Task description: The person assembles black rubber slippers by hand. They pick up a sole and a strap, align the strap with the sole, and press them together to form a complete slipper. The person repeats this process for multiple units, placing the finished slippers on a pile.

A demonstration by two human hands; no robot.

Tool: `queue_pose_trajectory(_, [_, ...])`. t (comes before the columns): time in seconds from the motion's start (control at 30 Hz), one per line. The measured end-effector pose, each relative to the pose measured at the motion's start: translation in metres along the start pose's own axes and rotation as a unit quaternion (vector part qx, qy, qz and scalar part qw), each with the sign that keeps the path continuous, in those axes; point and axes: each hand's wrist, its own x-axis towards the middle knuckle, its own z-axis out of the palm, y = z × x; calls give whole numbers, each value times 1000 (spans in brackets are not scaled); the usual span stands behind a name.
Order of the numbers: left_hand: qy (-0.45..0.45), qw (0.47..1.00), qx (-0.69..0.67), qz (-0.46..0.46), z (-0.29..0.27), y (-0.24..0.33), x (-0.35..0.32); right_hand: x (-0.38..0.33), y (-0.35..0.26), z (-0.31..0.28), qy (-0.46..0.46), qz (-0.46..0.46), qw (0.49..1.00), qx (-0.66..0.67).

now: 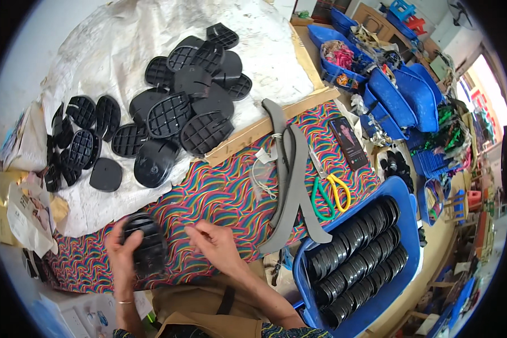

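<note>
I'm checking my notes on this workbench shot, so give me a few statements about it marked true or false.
1. The left hand holds a black ribbed plastic piece. True.
2. The right hand grips the scissors. False: the scissors lie apart on the patterned cloth, and the right hand holds nothing that can be seen.
3. The blue bin at the right holds rows of black pieces. True.
4. The pile of black pieces rests on the patterned cloth. False: it lies on a white sheet.
5. Grey strips lie on the patterned cloth. True.
</note>
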Motion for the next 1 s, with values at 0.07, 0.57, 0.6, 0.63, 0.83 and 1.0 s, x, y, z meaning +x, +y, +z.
queue_pose_trajectory(0.07, [1,999,8,-37,-34,8,3,1,11,-1,0,-72,992,-107])
queue_pose_trajectory(0.57, [165,968,187,-35,-200,-54,12,-1,0,-5,-6,-84,986,-142])
queue_pose_trajectory(0.6, [148,972,176,-43,-201,-55,13,-1,0,-5,-7,-85,986,-143])
queue_pose_trajectory(0.63, [162,968,184,-46,-203,-58,14,-1,0,-5,-6,-87,987,-137])
queue_pose_trajectory(0.83, [179,960,216,-24,-203,-60,10,-12,-3,-9,-19,-7,1000,12])
queue_pose_trajectory(1.0, [200,954,224,13,-221,-80,11,-20,-57,-50,95,-119,984,-86])
